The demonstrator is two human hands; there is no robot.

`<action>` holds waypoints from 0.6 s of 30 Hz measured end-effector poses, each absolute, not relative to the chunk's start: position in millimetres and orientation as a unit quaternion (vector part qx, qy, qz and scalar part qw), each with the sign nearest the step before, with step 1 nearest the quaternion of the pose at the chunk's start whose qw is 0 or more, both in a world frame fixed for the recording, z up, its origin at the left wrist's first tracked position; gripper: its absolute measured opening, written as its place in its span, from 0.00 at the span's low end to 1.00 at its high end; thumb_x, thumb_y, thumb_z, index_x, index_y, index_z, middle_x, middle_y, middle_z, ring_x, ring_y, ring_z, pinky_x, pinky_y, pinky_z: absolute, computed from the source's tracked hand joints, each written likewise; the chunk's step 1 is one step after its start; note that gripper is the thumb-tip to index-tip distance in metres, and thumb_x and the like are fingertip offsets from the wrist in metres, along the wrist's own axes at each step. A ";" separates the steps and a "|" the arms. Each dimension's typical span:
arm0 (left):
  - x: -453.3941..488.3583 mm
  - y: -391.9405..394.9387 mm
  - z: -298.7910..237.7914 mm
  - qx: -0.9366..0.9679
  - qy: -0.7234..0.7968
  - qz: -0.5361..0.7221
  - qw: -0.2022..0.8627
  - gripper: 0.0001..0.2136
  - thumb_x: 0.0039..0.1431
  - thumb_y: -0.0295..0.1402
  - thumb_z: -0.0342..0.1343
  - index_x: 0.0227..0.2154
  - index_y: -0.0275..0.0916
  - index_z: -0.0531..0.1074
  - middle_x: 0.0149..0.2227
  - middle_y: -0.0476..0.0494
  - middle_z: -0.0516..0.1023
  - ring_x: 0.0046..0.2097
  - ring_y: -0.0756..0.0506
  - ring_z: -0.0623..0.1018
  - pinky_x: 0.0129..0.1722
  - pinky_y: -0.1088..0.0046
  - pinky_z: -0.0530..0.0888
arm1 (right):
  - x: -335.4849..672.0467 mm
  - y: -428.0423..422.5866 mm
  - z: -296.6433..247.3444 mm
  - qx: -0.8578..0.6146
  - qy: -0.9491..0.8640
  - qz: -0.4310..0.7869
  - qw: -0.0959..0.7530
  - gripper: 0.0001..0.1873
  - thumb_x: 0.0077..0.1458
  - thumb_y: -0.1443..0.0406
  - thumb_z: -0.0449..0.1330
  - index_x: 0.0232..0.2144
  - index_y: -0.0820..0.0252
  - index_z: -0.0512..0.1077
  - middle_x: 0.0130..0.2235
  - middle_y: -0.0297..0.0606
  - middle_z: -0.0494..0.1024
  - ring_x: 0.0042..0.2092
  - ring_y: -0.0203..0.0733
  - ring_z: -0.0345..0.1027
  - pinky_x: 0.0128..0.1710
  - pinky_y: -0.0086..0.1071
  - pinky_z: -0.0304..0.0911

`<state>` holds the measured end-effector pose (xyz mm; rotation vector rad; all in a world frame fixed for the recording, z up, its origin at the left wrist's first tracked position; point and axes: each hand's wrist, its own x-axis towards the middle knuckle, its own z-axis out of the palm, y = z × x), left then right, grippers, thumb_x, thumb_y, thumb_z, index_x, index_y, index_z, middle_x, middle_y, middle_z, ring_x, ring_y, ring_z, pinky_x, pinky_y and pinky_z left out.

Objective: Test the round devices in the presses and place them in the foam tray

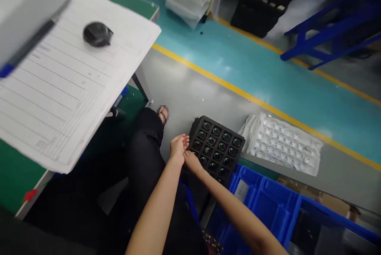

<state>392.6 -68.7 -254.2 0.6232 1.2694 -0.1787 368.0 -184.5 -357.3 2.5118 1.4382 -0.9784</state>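
My left hand [178, 147] is beside the left edge of a black tray [241, 142], its fingers curled inward. Close against it, my right hand [193, 161] reaches over the tray's near left corner with its fingers bent together. Whatever the two hands hold between them is too small or hidden to make out. Round dark parts [217, 156] with small green marks sit in the square pockets of the tray. The tray appears to rest on others like it, low down beside my right leg, and my right hand covers part of its near left side.
Blue bins [269, 203] stand right of the tray. A clear plastic tray in a bag [285, 144] lies beyond them. On the green table at left are printed sheets [74, 68], a black round object [97, 34] and a pen [28, 46]. A blue stool [309, 45] stands at upper right.
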 end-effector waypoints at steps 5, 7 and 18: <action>394.6 -57.0 -269.1 0.257 0.601 -0.072 0.753 0.06 0.64 0.31 0.55 0.35 0.33 0.72 0.34 0.47 0.76 0.33 0.50 0.77 0.34 0.71 0.76 | 411.3 -181.3 -407.0 0.792 0.456 -0.390 0.117 0.15 0.63 0.61 0.58 0.49 0.62 0.69 0.51 0.43 0.72 0.50 0.47 0.69 0.49 0.46 0.68; 397.6 -53.6 -268.3 0.249 0.599 -0.071 0.758 0.05 0.63 0.29 0.55 0.32 0.33 0.72 0.31 0.49 0.76 0.31 0.51 0.76 0.32 0.73 0.75 | 424.9 -179.3 -419.7 0.777 0.455 -0.413 0.140 0.15 0.63 0.61 0.58 0.50 0.62 0.69 0.51 0.43 0.72 0.50 0.47 0.69 0.49 0.47 0.67; 399.2 -51.9 -267.3 0.220 0.607 -0.049 0.762 0.11 0.55 0.16 0.49 0.23 0.34 0.71 0.22 0.49 0.75 0.25 0.54 0.73 0.30 0.79 0.68 | 438.4 -195.6 -400.0 0.737 0.409 -0.476 0.253 0.15 0.63 0.60 0.59 0.48 0.65 0.70 0.47 0.43 0.73 0.45 0.44 0.71 0.44 0.42 0.70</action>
